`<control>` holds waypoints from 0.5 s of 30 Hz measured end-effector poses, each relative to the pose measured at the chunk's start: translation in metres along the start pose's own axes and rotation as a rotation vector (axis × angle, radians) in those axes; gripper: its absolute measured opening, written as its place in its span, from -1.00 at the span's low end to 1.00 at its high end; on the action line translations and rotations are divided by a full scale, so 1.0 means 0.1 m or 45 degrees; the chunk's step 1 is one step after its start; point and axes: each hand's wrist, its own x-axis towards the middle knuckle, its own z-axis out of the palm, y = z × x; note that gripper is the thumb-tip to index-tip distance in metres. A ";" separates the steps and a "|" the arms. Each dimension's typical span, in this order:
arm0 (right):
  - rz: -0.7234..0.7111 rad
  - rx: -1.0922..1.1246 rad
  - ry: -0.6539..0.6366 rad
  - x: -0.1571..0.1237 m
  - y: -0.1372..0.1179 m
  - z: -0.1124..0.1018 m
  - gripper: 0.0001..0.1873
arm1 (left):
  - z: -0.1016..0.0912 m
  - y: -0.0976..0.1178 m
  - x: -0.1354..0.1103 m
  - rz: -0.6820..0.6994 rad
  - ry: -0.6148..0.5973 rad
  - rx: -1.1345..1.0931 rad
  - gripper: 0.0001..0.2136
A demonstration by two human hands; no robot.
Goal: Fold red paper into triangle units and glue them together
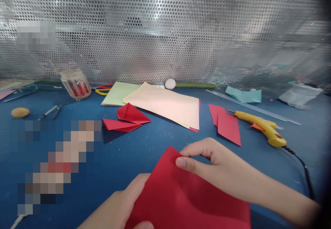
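A large sheet of red paper (191,201) is held up close at the bottom middle, one corner pointing up and away. My right hand (207,160) pinches the sheet near that top corner between thumb and fingers. At the lower left edge, my left hand (129,198) grips the same paper, its thumb in front and the other fingers hidden behind. Just beyond lie folded red paper pieces (130,115) on the blue table. Farther right rest red paper strips (227,123), beside a yellow glue gun (258,125).
Stacked coloured paper (165,103) lies at the back middle, near a white ball (170,83). A glass jar (76,84) with red bits leans at back left. Clear glue sticks (253,106) and a plastic bag (300,95) are at right. A perforated metal screen (165,32) stands behind.
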 end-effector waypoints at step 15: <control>0.032 0.101 0.042 0.04 -0.03 -0.02 -0.75 | -0.04 0.12 0.02 -0.024 -0.076 -0.019 -0.43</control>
